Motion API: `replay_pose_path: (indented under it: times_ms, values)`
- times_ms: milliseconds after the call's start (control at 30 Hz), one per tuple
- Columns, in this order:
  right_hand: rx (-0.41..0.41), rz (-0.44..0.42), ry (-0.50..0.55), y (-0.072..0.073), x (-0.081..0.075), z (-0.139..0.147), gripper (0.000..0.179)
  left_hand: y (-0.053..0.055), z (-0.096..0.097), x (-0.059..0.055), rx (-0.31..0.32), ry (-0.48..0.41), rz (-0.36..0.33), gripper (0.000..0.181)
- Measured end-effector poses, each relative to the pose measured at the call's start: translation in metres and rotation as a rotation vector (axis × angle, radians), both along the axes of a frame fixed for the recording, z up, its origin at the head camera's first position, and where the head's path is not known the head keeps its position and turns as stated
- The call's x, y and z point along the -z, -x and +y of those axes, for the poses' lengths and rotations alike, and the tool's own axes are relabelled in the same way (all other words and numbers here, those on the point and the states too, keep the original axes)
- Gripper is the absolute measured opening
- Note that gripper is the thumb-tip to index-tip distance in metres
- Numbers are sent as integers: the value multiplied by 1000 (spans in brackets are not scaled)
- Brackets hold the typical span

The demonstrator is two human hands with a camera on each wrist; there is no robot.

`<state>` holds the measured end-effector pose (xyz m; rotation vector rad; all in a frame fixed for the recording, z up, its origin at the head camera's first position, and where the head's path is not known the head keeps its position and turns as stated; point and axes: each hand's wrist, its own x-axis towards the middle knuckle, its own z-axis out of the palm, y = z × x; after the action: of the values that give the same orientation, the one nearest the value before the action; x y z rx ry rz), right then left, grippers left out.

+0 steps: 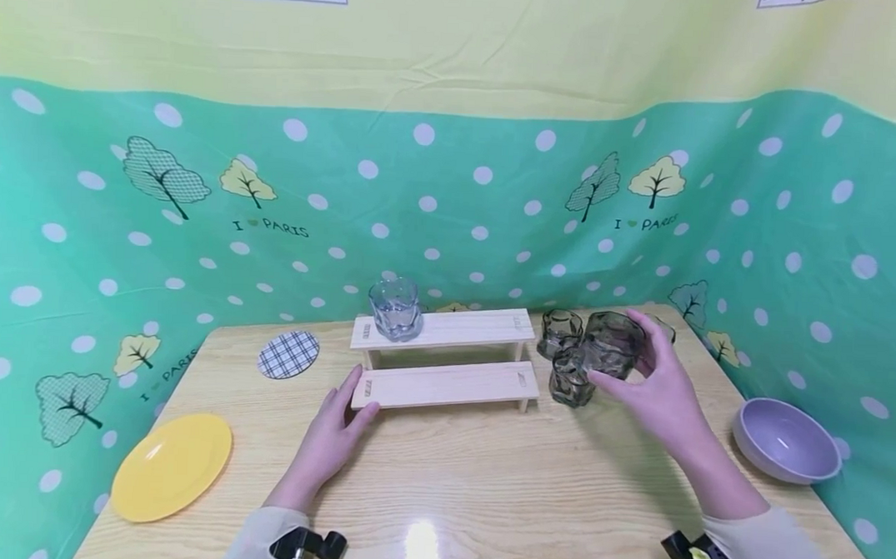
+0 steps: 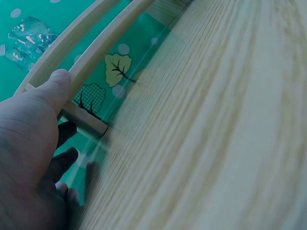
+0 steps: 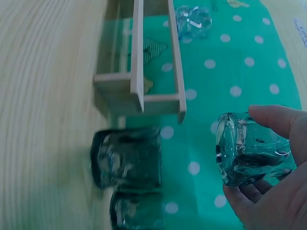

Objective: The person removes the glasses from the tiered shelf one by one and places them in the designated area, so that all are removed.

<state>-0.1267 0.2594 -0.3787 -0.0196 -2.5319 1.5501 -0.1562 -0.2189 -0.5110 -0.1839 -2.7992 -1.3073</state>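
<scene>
A two-tier wooden shelf rack (image 1: 443,385) stands on the table. My left hand (image 1: 332,433) holds the left end of its lower board; in the left wrist view the thumb (image 2: 60,81) lies against the board's edge. A clear glass (image 1: 396,312) sits on the left part of the upper board. My right hand (image 1: 664,397) grips a grey tinted glass (image 1: 612,341) between thumb and fingers. In the right wrist view this glass (image 3: 254,148) is raised and tilted. Two more tinted glasses, one behind (image 1: 561,330) and one nearer (image 1: 571,381), stand right of the rack.
A checked round coaster (image 1: 289,355) lies left of the rack, a yellow plate (image 1: 173,468) at the left edge. On the right stands a purple bowl (image 1: 786,440). Part of another glass (image 1: 665,329) shows behind my right hand. A green dotted cloth (image 1: 480,231) hangs around the table.
</scene>
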Motion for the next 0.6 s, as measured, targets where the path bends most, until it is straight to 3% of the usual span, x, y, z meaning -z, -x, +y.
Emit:
replay_pose_path:
  times_ms: [300,600]
  values:
    - [46,-11,-45,-3,13,23,120,1,-2,-1,3,3,-14,84]
    - [67,-51,-25,5,32,37,122,3,-1,-1,8,3,-18,84]
